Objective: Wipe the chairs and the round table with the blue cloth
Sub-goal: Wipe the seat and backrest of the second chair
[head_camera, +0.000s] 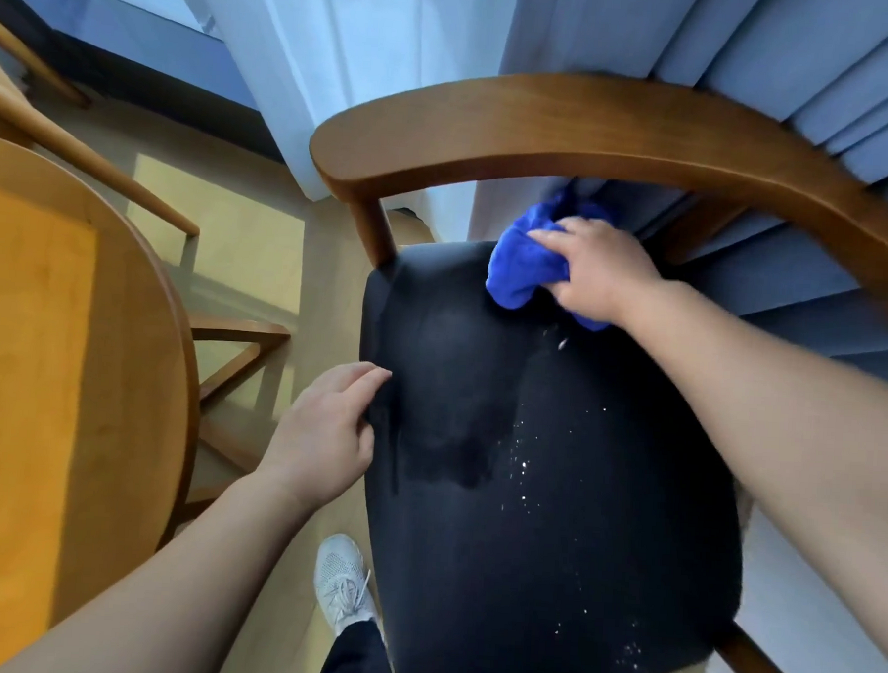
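The blue cloth (525, 268), seemingly soft and light, lay bunched at the back edge of the seat (552, 496), gripped by the right hand (597, 272); the left hand (323, 433) rested curled on its left edge, grip unclear.

Left grip (323, 433) and right grip (599, 272) both curled.

Single head-worn view, wide-angle. It looks steeply down and slightly forward from above the chair seat (552, 496), which fills the centre and lower right at close range. The left hand (323, 443) reaches in from the bottom-left corner to the seat's left edge. The right hand (599, 272) comes in from the right border and sits on the blue cloth (522, 273) below the backrest (596, 133). The round surface (70, 368) is cut by the left border. Curtains (344, 48) run along the top, and the wearer's shoe (341, 583) is at the bottom. Lines bow toward the frame edges.
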A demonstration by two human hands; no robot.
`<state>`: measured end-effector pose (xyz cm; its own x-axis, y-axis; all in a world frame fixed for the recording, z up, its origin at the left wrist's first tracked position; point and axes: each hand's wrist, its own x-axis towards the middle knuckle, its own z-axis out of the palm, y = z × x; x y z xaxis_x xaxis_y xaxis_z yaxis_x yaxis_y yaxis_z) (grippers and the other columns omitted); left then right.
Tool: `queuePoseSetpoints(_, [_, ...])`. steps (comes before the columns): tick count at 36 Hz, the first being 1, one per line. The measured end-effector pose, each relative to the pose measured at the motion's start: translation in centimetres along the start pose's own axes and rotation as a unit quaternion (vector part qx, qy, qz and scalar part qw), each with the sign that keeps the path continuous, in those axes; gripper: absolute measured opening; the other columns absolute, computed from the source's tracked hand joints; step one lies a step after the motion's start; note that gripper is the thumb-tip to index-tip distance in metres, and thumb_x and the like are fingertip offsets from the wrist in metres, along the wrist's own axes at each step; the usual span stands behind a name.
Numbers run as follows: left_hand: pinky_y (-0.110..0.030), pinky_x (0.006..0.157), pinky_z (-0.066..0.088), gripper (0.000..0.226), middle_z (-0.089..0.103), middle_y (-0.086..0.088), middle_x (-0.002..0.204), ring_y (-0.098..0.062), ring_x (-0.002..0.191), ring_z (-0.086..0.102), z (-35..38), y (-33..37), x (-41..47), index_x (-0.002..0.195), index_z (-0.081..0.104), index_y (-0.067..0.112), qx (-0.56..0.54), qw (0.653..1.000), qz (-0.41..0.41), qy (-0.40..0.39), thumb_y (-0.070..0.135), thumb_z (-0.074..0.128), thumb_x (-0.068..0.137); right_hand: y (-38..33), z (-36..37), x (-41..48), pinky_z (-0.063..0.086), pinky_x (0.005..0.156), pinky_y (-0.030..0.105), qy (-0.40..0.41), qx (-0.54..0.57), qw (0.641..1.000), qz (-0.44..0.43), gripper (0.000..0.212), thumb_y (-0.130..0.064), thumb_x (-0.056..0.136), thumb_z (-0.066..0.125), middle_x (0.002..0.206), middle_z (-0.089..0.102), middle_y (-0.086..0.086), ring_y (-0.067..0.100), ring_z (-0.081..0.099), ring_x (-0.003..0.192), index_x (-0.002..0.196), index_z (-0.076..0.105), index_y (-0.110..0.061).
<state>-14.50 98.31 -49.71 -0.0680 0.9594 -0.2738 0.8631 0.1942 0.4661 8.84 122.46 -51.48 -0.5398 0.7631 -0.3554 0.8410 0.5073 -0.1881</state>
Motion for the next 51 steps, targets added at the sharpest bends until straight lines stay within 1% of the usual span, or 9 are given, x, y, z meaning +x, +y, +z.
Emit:
queuePoseSetpoints(10, [-0.023, 0.097, 0.031, 0.054, 0.058, -0.003, 0.124, -0.022, 0.114, 0.052, 0.9, 0.8, 0.9, 0.124, 0.058, 0.013, 0.014, 1.0, 0.013, -0.017, 0.0, 0.061, 0.071, 1.0, 2.0, 2.9, 0.045, 0.093, 0.041, -0.049, 0.087, 0.991, 0.084, 0.049, -0.04, 0.078, 0.064, 0.128, 0.055, -0.002, 0.03, 0.054, 0.115, 0.124, 0.052, -0.031])
queuePoseSetpoints(21, [-0.022, 0.098, 0.031, 0.055, 0.056, -0.001, 0.127, -0.02, 0.118, 0.048, 0.3, 1.4, 1.9, 0.125, 0.056, 0.014, 0.008, 0.999, 0.017, -0.03, 0.002, 0.058, 0.072, -1.0, 3.9, -1.9, 0.044, 0.081, 0.035, -0.001, 0.051, 0.997, 0.065, 0.056, -0.023, 0.077, 0.064, 0.125, 0.056, 0.005, 0.031, 0.053, 0.112, 0.131, 0.051, -0.024])
queuePoseSetpoints(31, [-0.023, 0.102, 0.028, 0.055, 0.049, 0.002, 0.135, -0.017, 0.125, 0.041, -0.7, 2.5, 2.6, 0.132, 0.049, 0.019, 0.019, 0.998, 0.031, -0.05, 0.007, 0.056, 0.079, -7.0, 9.4, -17.8, 0.054, 0.083, 0.05, -0.014, 0.06, 0.998, -0.002, 0.071, -0.016, 0.043, 0.082, 0.12, 0.065, 0.015, 0.037, 0.065, 0.104, 0.112, 0.071, -0.018])
queuePoseSetpoints(33, [-0.022, 0.102, 0.027, 0.055, 0.048, 0.003, 0.136, -0.016, 0.126, 0.04, -0.8, 2.8, 2.7, 0.133, 0.049, 0.019, 0.019, 0.998, 0.033, -0.05, 0.007, 0.055, 0.079, -7.2, 10.0, -19.4, 0.05, 0.093, 0.051, -0.064, 0.072, 0.995, -0.008, 0.069, -0.018, 0.051, 0.081, 0.13, 0.061, 0.012, 0.035, 0.06, 0.115, 0.119, 0.068, -0.022])
queuePoseSetpoints(36, [-0.021, 0.103, 0.026, 0.056, 0.047, 0.004, 0.136, -0.015, 0.127, 0.039, -0.4, 3.4, 2.6, 0.134, 0.048, 0.019, 0.02, 0.997, 0.049, -0.058, 0.007, 0.055, 0.079, -6.5, 9.5, -19.2, 0.027, 0.112, 0.04, -0.105, 0.111, 0.988, 0.007, 0.064, -0.022, 0.076, 0.061, 0.149, 0.042, 0.0, 0.025, 0.038, 0.137, 0.138, 0.05, -0.031])
queuePoseSetpoints(38, [-0.021, 0.102, 0.027, 0.057, 0.048, 0.004, 0.136, -0.016, 0.126, 0.039, 0.0, 3.6, 2.5, 0.133, 0.048, 0.018, 0.019, 0.997, 0.053, -0.06, 0.006, 0.055, 0.079, -6.1, 8.7, -18.8, 0.029, 0.109, 0.036, -0.091, 0.13, 0.987, -0.007, 0.064, -0.021, 0.076, 0.059, 0.145, 0.045, -0.003, 0.021, 0.039, 0.134, 0.139, 0.05, -0.031])
queuePoseSetpoints(43, [-0.021, 0.1, 0.028, 0.057, 0.052, 0.0, 0.132, -0.019, 0.124, 0.043, 0.8, 4.2, 2.8, 0.13, 0.052, 0.015, 0.021, 0.996, 0.061, -0.058, 0.003, 0.057, 0.075, -3.9, 5.6, -17.8, 0.053, 0.082, 0.047, 0.019, 0.181, 0.983, -0.032, 0.065, 0.0, 0.056, 0.075, 0.118, 0.066, 0.011, 0.033, 0.064, 0.107, 0.119, 0.068, -0.013])
queuePoseSetpoints(47, [-0.02, 0.101, 0.024, 0.055, 0.052, -0.001, 0.132, -0.02, 0.124, 0.043, 1.1, 4.7, 3.6, 0.13, 0.052, 0.014, 0.033, 0.995, 0.076, -0.054, 0.003, 0.056, 0.076, -0.6, 3.1, -14.5, 0.053, 0.084, 0.053, 0.051, 0.134, 0.989, -0.035, 0.065, 0.003, 0.055, 0.073, 0.117, 0.065, 0.019, 0.04, 0.063, 0.106, 0.119, 0.068, -0.01])
queuePoseSetpoints(51, [-0.024, 0.102, 0.029, 0.054, 0.053, -0.002, 0.131, -0.021, 0.123, 0.044, 1.1, 5.4, 4.5, 0.129, 0.052, 0.013, 0.027, 0.995, 0.079, -0.046, 0.004, 0.056, 0.076, 3.6, 1.4, -10.0, 0.045, 0.095, 0.048, 0.033, 0.106, 0.994, 0.015, 0.063, -0.001, 0.069, 0.065, 0.13, 0.058, 0.016, 0.037, 0.052, 0.121, 0.131, 0.059, -0.014])
